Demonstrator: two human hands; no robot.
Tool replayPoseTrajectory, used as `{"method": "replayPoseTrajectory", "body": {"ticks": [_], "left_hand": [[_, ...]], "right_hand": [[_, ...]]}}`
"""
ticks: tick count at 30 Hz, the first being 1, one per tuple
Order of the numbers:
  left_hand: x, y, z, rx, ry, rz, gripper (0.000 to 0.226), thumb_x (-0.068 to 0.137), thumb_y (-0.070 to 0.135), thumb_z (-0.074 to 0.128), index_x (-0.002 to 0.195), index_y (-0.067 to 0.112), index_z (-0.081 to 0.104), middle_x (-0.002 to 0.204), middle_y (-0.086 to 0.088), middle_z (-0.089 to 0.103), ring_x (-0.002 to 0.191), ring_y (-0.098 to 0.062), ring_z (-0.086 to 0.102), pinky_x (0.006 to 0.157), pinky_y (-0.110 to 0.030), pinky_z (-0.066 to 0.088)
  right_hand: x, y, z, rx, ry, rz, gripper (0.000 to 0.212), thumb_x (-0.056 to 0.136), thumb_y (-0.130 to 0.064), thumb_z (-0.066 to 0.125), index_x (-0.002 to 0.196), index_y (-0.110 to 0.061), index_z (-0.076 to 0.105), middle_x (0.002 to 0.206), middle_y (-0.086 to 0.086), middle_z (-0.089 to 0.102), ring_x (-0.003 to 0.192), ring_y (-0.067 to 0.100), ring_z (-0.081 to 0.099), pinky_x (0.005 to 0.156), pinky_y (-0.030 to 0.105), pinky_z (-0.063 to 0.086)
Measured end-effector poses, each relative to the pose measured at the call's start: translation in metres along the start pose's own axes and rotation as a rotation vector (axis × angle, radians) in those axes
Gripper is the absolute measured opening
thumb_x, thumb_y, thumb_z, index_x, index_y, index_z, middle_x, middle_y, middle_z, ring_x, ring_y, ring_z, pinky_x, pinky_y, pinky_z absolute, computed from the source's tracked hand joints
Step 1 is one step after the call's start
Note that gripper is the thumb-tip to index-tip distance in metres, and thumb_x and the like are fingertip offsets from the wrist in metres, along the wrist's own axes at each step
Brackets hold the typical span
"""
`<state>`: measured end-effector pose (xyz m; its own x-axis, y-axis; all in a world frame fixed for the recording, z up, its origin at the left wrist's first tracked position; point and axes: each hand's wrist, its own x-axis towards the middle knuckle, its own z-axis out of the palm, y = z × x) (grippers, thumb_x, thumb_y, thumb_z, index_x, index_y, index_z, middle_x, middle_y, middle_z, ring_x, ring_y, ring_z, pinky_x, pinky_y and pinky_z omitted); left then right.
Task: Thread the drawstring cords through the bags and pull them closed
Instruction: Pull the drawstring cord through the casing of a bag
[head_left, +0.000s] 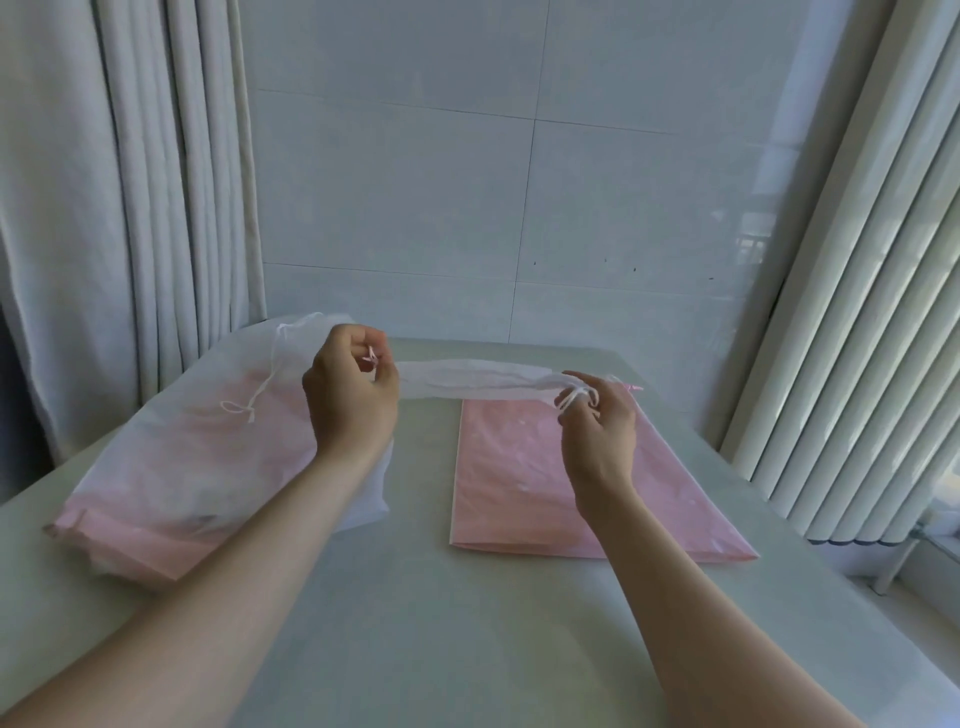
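"Seen from the head view, what had the left hand got hold of?"

"The left hand (350, 400) was curled tight. Its thumb and fingers were pinching one end of the white top band (467, 379) of the pink bag (561, 493), and a small cord end (372, 355) poked out between the fingers."

"And the right hand?"

"The right hand (600, 426) was curled too, pinching a loop of white cord (571, 399) at the band's other end. The band ran stretched between the two hands. The rest of the bag lay flat on the table (415, 623), below the right hand."

"Anything beside it?"

"A pile of bags (197, 467) lay just to the left, partly under the left forearm, with a tied cord (262, 392) trailing over its top. There was a curtain (130, 208) at the left and blinds (857, 338) at the right."
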<state>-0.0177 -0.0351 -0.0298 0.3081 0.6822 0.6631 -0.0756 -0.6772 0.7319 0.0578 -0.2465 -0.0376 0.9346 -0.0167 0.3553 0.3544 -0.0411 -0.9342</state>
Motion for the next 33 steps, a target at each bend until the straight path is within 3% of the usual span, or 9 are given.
{"method": "replayPoseTrajectory", "body": {"ticks": [2, 6, 10, 16, 22, 25, 27, 29, 33], "left_hand": [[-0.001, -0.001, -0.001, 0.036, -0.109, -0.064, 0.009, 0.090, 0.011, 0.071, 0.098, 0.016, 0.073, 0.090, 0.007, 0.072, 0.086, -0.017, 0.069, 0.080, -0.027, 0.048], [-0.011, -0.002, -0.005, -0.013, -0.132, -0.108, 0.013, 0.097, 0.012, 0.064, 0.097, 0.018, 0.075, 0.086, 0.012, 0.075, 0.089, -0.012, 0.071, 0.085, -0.025, 0.048], [-0.010, -0.011, -0.013, -0.169, -0.070, -0.352, 0.022, 0.098, 0.017, 0.052, 0.093, 0.025, 0.071, 0.074, 0.011, 0.074, 0.088, -0.014, 0.069, 0.091, -0.036, 0.053], [-0.005, -0.014, -0.018, -0.447, 0.142, -0.601, 0.022, 0.090, 0.008, 0.048, 0.107, 0.018, 0.058, 0.065, 0.006, 0.068, 0.068, -0.017, 0.068, 0.084, -0.046, 0.061], [-0.005, -0.009, -0.021, -0.604, 0.253, -0.714, 0.024, 0.097, -0.001, 0.033, 0.115, 0.013, 0.041, 0.111, -0.020, 0.059, 0.054, -0.016, 0.070, 0.069, -0.040, 0.066], [-0.006, -0.011, -0.025, -0.429, 0.191, -0.629, 0.020, 0.097, 0.006, 0.033, 0.112, 0.017, 0.040, 0.113, -0.014, 0.058, 0.073, -0.028, 0.066, 0.070, -0.044, 0.060], [-0.009, -0.010, -0.029, -0.217, 0.092, -0.453, 0.018, 0.099, 0.009, 0.036, 0.113, 0.016, 0.043, 0.104, -0.008, 0.058, 0.088, -0.035, 0.060, 0.075, -0.045, 0.049], [-0.011, -0.009, -0.032, -0.030, 0.006, -0.241, 0.018, 0.100, 0.005, 0.039, 0.114, 0.011, 0.048, 0.097, -0.007, 0.059, 0.085, -0.031, 0.053, 0.074, -0.037, 0.037], [-0.014, -0.013, -0.026, 0.361, -0.120, 0.045, 0.014, 0.098, 0.004, 0.044, 0.100, 0.013, 0.055, 0.091, -0.006, 0.056, 0.083, -0.030, 0.051, 0.076, -0.039, 0.027]], "right_hand": [[-0.004, -0.001, 0.001, -0.055, -0.078, -0.036, 0.039, 0.096, -0.014, 0.041, 0.118, -0.024, 0.072, 0.088, -0.015, 0.067, 0.083, -0.005, 0.062, 0.076, 0.027, 0.047], [-0.006, 0.003, 0.005, -0.086, -0.191, -0.026, 0.050, 0.098, -0.039, 0.026, 0.126, -0.031, 0.067, 0.123, -0.006, 0.067, 0.118, 0.016, 0.063, 0.103, 0.046, 0.053], [0.002, -0.003, 0.000, 0.166, -0.154, 0.213, 0.046, 0.111, -0.032, 0.027, 0.117, -0.015, 0.069, 0.119, 0.016, 0.067, 0.091, 0.033, 0.077, 0.084, 0.047, 0.064], [0.015, 0.004, -0.010, 0.312, -0.113, 0.521, 0.053, 0.114, -0.038, 0.027, 0.112, -0.006, 0.069, 0.123, 0.014, 0.058, 0.073, 0.033, 0.079, 0.055, 0.034, 0.057], [0.030, 0.017, -0.011, 0.704, 0.065, 0.729, 0.037, 0.106, -0.005, 0.025, 0.122, -0.001, 0.058, 0.086, 0.012, 0.055, 0.037, 0.011, 0.049, 0.034, 0.018, 0.032], [0.033, 0.018, -0.015, 0.875, 0.113, 0.775, 0.037, 0.110, -0.004, 0.023, 0.130, -0.001, 0.054, 0.099, 0.024, 0.066, 0.036, 0.007, 0.052, 0.032, 0.016, 0.031], [0.033, 0.017, -0.018, 0.917, 0.174, 0.745, 0.036, 0.112, -0.006, 0.025, 0.131, 0.001, 0.054, 0.105, 0.027, 0.067, 0.041, 0.013, 0.064, 0.036, 0.018, 0.044], [0.033, 0.014, -0.017, 0.941, 0.230, 0.679, 0.035, 0.115, -0.016, 0.026, 0.121, 0.004, 0.054, 0.106, 0.027, 0.068, 0.058, 0.026, 0.076, 0.050, 0.029, 0.059], [0.035, 0.014, -0.014, 0.613, 0.213, 0.491, 0.043, 0.115, -0.028, 0.028, 0.100, -0.002, 0.060, 0.102, 0.022, 0.071, 0.080, 0.029, 0.077, 0.077, 0.037, 0.063]]}}
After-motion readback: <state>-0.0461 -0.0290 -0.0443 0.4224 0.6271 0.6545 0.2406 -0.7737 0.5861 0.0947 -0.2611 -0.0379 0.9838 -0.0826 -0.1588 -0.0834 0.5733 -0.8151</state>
